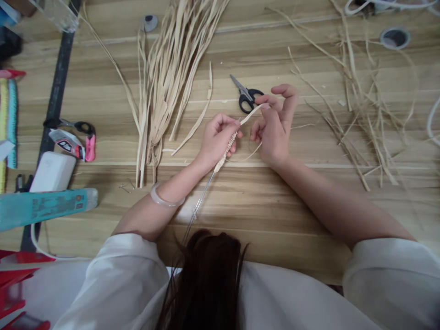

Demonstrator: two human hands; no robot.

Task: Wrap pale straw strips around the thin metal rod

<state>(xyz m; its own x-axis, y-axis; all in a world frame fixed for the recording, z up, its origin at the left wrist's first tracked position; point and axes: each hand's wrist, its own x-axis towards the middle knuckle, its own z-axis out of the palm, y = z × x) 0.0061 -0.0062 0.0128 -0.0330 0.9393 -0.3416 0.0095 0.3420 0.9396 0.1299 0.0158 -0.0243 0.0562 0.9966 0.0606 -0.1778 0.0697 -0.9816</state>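
Item, as we see it: left hand [217, 139] pinched on the wrapped wire stem [225, 153] above the counter [240, 201], steadying it, while right hand [275, 123] pulls its straw strip [250, 114] taut; scissors [246, 97] within reach.

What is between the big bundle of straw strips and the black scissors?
One loose straw strip lies on the wooden table between the straw bundle and the black scissors, in the head view.

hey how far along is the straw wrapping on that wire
Done: a short wrapped section sits in the left hand. In hand: the right hand pulls a flat straw strip taut. Left: the bare wire below is unwrapped, and a straw bundle lies unused.
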